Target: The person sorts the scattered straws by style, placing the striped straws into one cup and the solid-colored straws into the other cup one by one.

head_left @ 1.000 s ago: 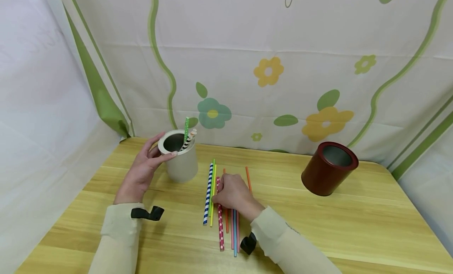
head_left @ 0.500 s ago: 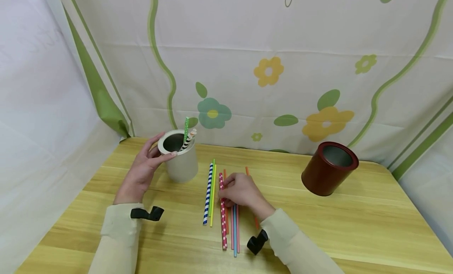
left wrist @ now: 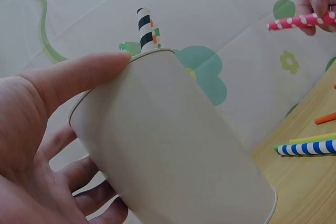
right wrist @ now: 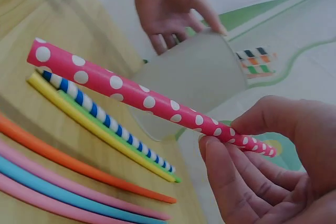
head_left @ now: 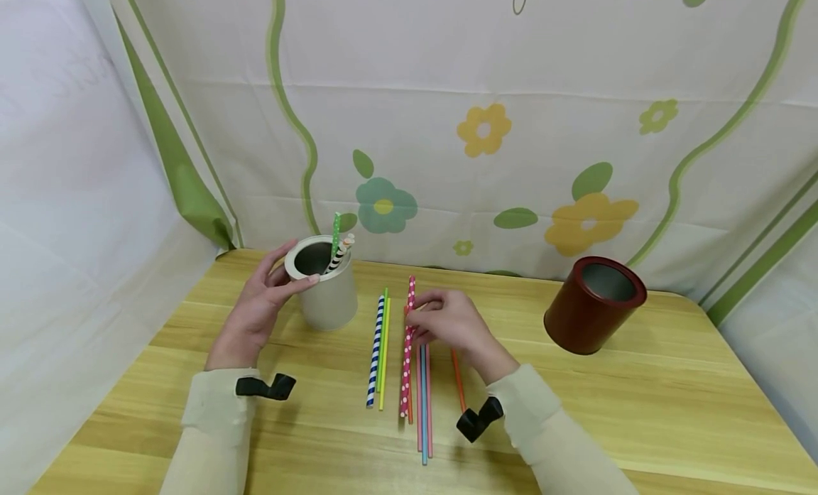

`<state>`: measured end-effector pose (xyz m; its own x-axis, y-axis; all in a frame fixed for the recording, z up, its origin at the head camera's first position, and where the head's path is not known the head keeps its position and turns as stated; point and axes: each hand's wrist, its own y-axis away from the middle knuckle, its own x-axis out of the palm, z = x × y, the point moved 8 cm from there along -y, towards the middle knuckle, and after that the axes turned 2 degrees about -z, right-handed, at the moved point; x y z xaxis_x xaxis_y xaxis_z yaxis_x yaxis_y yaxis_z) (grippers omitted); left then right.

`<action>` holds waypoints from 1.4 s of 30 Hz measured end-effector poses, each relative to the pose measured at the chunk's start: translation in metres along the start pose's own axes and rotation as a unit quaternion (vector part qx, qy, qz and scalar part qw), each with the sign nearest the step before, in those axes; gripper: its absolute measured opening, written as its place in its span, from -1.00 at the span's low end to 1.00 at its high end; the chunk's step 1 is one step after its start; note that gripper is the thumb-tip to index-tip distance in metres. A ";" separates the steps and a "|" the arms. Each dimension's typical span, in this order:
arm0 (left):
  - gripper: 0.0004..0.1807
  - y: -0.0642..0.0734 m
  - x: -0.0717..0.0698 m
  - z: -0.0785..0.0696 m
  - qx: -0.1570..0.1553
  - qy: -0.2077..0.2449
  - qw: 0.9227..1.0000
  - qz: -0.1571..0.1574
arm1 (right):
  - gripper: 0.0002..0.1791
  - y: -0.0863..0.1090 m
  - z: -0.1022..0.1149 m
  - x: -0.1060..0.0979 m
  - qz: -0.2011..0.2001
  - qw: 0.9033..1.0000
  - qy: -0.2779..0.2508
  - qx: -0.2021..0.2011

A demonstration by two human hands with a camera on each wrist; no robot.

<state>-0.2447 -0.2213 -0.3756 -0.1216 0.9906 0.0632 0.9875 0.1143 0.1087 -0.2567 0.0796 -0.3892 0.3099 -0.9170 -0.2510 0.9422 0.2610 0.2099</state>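
My left hand [head_left: 254, 312] grips a cream-white can [head_left: 331, 300] at the back left, its thumb over the rim and its fingers along the side. Out of the can stick a green dotted straw [head_left: 336, 231] and black-and-white striped straws [head_left: 339, 253]; an orange-patterned straw [left wrist: 155, 31] shows behind in the left wrist view. My right hand [head_left: 456, 323] pinches a pink straw with white dots [right wrist: 115, 82] between thumb and fingers near its upper part. In the right wrist view the straw is raised above the table, slanting across the can.
Beside the can lie a blue-striped straw [head_left: 375, 360], a green straw [head_left: 385, 300] and a yellow straw [head_left: 383, 381]. Under and near the right hand are orange [head_left: 459, 385], pink [head_left: 419, 424] and blue [head_left: 424, 438] straws. A dark red can [head_left: 584, 317] stands back right, before a flowered curtain [head_left: 409, 126].
My right hand has lifted the pink dotted straw and carried it away from me and slightly right. My left hand has stayed on the white can.
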 end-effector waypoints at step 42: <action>-0.08 -0.001 -0.001 0.002 0.000 -0.006 1.000 0.000 | -0.87 -0.016 0.101 -0.014 0.000 0.965 -0.218 -0.145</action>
<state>-0.2459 -0.2221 -0.3775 -0.1197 0.9914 0.0521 0.9875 0.1135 0.1096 -0.2891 0.0578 -0.2939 0.2874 -0.9399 0.1842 0.9575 0.2773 -0.0787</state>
